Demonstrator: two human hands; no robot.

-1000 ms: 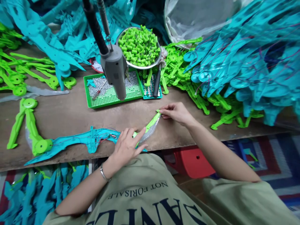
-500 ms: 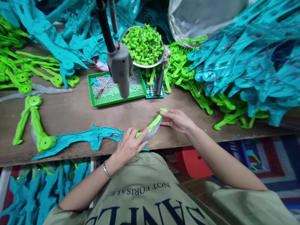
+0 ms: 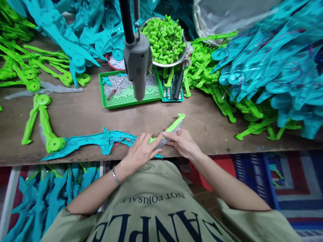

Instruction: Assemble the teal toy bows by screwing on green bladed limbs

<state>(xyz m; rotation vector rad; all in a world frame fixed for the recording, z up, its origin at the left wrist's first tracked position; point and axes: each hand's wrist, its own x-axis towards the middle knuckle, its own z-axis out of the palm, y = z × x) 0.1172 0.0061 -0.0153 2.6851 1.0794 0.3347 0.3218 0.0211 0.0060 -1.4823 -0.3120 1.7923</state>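
Note:
A blue plastic toy bow body (image 3: 93, 139) with wires in its open shell lies along the table's front edge. My left hand (image 3: 142, 148) covers its right end and grips it there, index finger reaching onto a green plastic bow limb (image 3: 174, 126). That limb slants up and right, with a translucent strip (image 3: 178, 127) along its lower side. My right hand (image 3: 184, 143) pinches the strip and limb near their middle, thumb and fingers closed. The joint between limb and body is hidden under my left hand. A folded green limb (image 3: 46, 124) is joined at the body's left end.
An electric screwdriver (image 3: 138, 67) hangs over a green tray (image 3: 131, 101) of screws. Behind stands a metal bowl (image 3: 168, 64) of small green parts. A black-handled tool (image 3: 178, 84) rests on a small teal tray (image 3: 165, 97). Piles of blue shells (image 3: 272, 64) and green limbs (image 3: 202, 74) flank them.
My right hand has slid down the green limb from its tip to about its middle. The tip now shows free. My left hand stays on the joint; the whole view has shifted slightly.

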